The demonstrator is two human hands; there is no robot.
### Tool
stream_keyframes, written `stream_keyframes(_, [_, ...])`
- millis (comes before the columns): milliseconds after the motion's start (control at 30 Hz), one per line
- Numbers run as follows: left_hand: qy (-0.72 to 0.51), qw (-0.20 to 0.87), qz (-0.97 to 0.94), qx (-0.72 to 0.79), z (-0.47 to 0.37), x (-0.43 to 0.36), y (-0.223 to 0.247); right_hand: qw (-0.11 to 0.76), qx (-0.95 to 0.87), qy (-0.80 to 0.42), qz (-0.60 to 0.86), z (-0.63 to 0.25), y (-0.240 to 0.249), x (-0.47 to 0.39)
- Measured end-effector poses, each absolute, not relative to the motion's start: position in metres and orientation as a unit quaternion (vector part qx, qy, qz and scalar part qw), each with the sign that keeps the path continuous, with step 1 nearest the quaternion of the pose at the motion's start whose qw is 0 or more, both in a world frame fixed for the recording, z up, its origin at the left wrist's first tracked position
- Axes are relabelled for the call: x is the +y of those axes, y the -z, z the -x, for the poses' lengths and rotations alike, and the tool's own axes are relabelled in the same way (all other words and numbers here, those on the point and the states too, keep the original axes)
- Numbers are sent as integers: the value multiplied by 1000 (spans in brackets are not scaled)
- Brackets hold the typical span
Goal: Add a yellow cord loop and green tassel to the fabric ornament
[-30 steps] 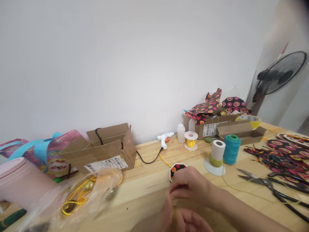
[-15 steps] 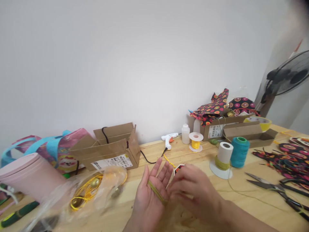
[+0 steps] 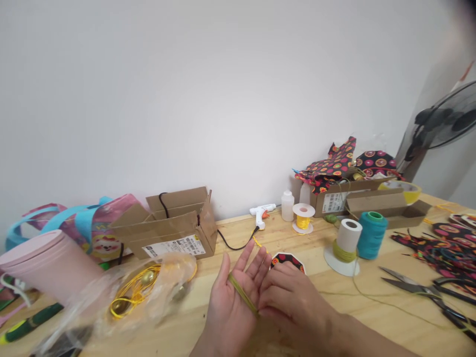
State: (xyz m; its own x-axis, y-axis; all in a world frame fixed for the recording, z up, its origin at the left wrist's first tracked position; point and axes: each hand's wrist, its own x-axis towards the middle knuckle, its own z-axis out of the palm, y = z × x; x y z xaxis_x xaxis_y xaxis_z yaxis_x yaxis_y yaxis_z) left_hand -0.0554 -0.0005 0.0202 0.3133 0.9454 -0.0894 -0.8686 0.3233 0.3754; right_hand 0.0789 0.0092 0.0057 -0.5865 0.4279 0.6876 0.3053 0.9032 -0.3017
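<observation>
Palm up, my left hand [image 3: 236, 302] has its fingers spread, and several strands of olive-green cord [image 3: 242, 294] lie wound across its palm. My right hand [image 3: 293, 297] is closed beside the left palm's edge, its fingertips at the cord; what they pinch is hidden. Behind the right hand lies a patterned octagonal piece [image 3: 288, 260] with a white edge, partly covered, near a yellow twisted cord [image 3: 257, 242]. A spool of green cord [image 3: 344, 251] stands to the right, and a loose green strand [image 3: 386, 302] runs over the table.
Black scissors [image 3: 416, 286] and patterned fabric pieces [image 3: 439, 253] lie at right. A teal thread cone [image 3: 372, 235], yellow cord spool [image 3: 303, 220], bottle [image 3: 287, 206] and glue gun [image 3: 260, 215] stand behind. At left are a cardboard box [image 3: 163, 233], plastic bag [image 3: 167, 287] and pink container [image 3: 52, 267].
My right hand has shifted slightly down and drawn in against the left palm, showing more of the octagonal piece. The whole view has shifted slightly.
</observation>
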Motion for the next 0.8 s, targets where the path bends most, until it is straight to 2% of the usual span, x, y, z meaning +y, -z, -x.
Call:
stream_keyframes(267, [-603,778,-120,129,56,1,-23,337,-920,0,200,-78,-3,6])
stream_keyframes(433, [-587,795,-127,86,61,1,-22,388,-901,48,190,-80,-8,4])
stream_keyframes(533, [-563,810,-144,74,63,-1,-24,455,-863,-52,211,-87,-14,7])
stream_keyframes(633, [-537,823,-165,84,64,-5,-27,518,-787,-167,291,-96,-17,14])
stream_keyframes(700, [-514,836,-175,82,63,-8,-30,517,-763,-213,325,-98,-15,17])
stream_keyframes(800, [-460,866,-186,57,59,-14,-33,452,-790,-261,321,-97,-13,15])
